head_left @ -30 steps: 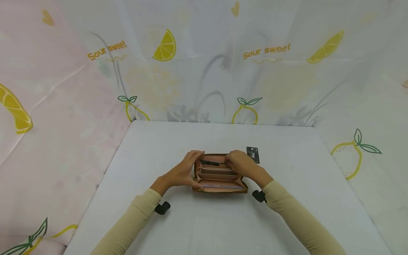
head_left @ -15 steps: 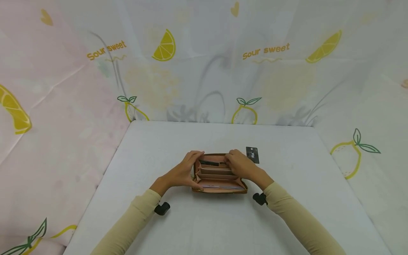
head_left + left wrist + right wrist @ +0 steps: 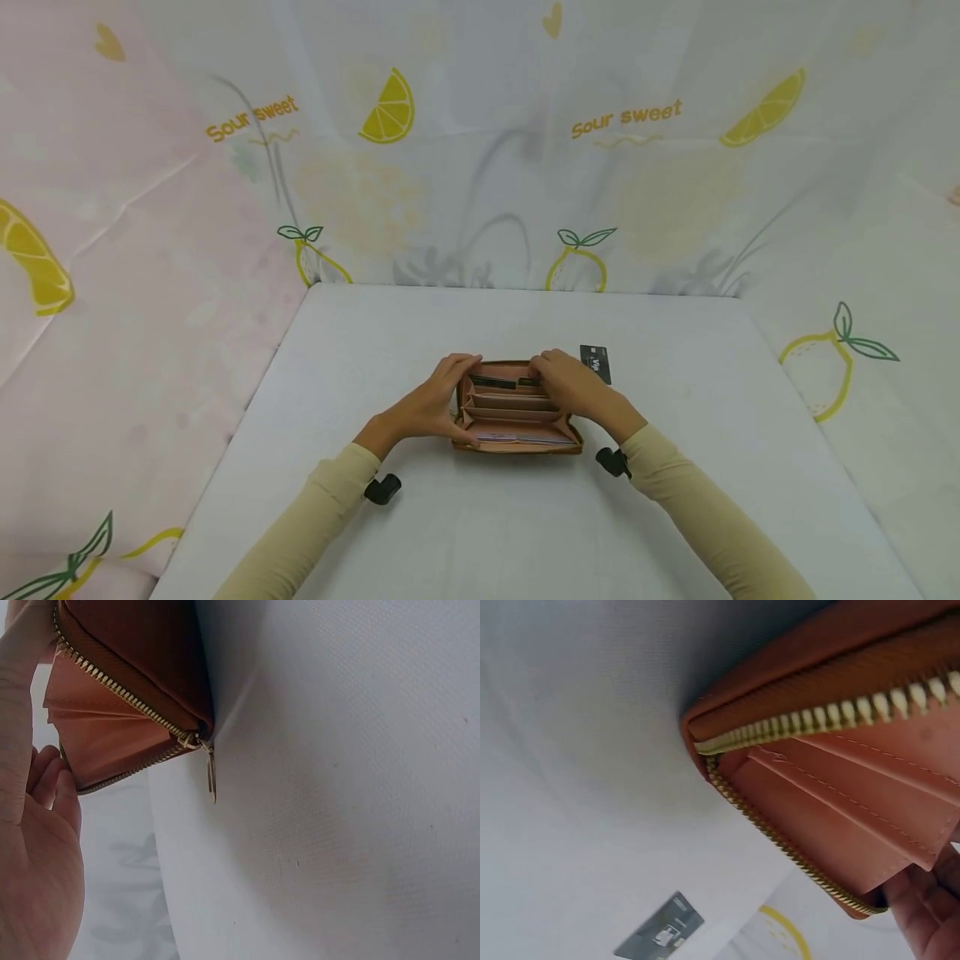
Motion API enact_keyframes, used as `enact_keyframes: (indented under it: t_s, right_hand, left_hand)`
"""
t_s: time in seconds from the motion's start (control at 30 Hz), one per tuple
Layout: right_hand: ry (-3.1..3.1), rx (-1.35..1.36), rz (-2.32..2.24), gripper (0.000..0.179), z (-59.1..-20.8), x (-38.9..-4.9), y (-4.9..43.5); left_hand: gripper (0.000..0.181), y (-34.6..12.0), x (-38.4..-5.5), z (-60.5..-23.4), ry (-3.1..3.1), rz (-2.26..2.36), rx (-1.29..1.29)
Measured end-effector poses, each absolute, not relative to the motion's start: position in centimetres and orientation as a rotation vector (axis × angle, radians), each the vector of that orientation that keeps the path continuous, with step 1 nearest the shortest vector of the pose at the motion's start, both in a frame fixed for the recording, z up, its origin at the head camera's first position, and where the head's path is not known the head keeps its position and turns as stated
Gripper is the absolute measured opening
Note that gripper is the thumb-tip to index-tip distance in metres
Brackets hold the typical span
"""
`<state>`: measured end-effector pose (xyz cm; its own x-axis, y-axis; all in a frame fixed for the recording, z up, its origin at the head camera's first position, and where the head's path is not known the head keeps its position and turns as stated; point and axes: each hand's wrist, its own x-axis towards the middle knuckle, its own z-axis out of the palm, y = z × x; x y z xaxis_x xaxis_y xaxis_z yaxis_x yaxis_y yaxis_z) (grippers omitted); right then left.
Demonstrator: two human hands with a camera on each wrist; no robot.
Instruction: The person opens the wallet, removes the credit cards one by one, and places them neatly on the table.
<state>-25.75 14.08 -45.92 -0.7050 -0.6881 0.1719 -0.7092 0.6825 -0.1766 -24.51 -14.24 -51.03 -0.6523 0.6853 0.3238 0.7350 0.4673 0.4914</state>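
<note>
A brown zip-around wallet (image 3: 517, 414) stands unzipped on the table, its pinkish compartments facing up. My left hand (image 3: 433, 402) grips its left end, thumb at the near edge and fingers at the far edge. In the left wrist view, the gold zip pull (image 3: 211, 776) hangs beside that end. My right hand (image 3: 573, 385) holds the far wall near the right corner, fingers curled at the card slots. A black card (image 3: 492, 382) shows in a left slot. Another dark card edge (image 3: 528, 382) shows beside my right fingertips; whether they pinch it is hidden.
A black VIP card (image 3: 596, 365) lies on the white table (image 3: 420, 325) just beyond my right hand. Folded papers (image 3: 517, 438) sit in the wallet's near compartment. Lemon-printed cloth (image 3: 480, 167) hangs behind and at both sides.
The right hand has shifted very slightly, and more of the dark card edge beside its fingertips shows now. The left hand, the wallet and the VIP card have stayed in place.
</note>
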Motion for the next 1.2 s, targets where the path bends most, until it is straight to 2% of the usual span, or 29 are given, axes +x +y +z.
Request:
enact_keyframes:
  t_s: [0.4,1.2]
  right_hand:
    - [-2.704,1.120,0.772,0.015,-46.6,-26.5,15.2]
    - [-2.769,1.104,0.771,0.012,-46.6,-26.8,15.7]
  left_hand:
    - [0.128,-14.0,-24.4,-51.3,-2.629,-0.928,-1.246]
    - [0.127,-13.7,-24.4,-51.2,-2.634,-0.917,-1.269]
